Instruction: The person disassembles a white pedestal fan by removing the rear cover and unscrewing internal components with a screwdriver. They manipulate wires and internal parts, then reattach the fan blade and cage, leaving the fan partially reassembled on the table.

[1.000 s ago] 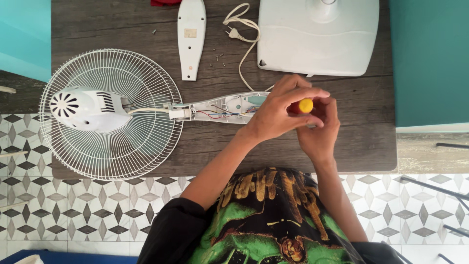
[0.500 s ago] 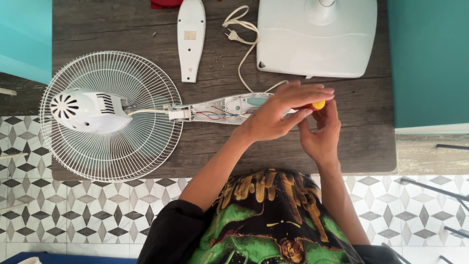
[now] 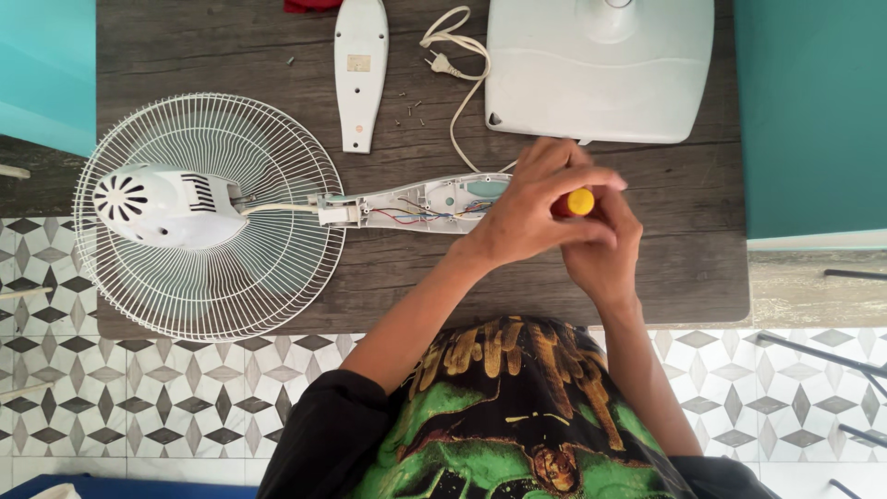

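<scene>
Both of my hands meet over the right end of an opened white fan neck housing with coloured wires showing inside. My left hand curls over a screwdriver with a yellow and red handle. My right hand sits under it and grips the same handle from below. The screwdriver's tip is hidden by my fingers. The housing joins a white fan head with its wire grille lying flat on the dark wooden table.
A detached white cover plate lies at the back, with small screws beside it. A white power cord and plug runs next to the white fan base. Teal walls flank the table; patterned tiles below.
Both hands stay on the screwdriver at the same spot; the left hand's fingers have shifted slightly around the handle. The fan parts have not moved.
</scene>
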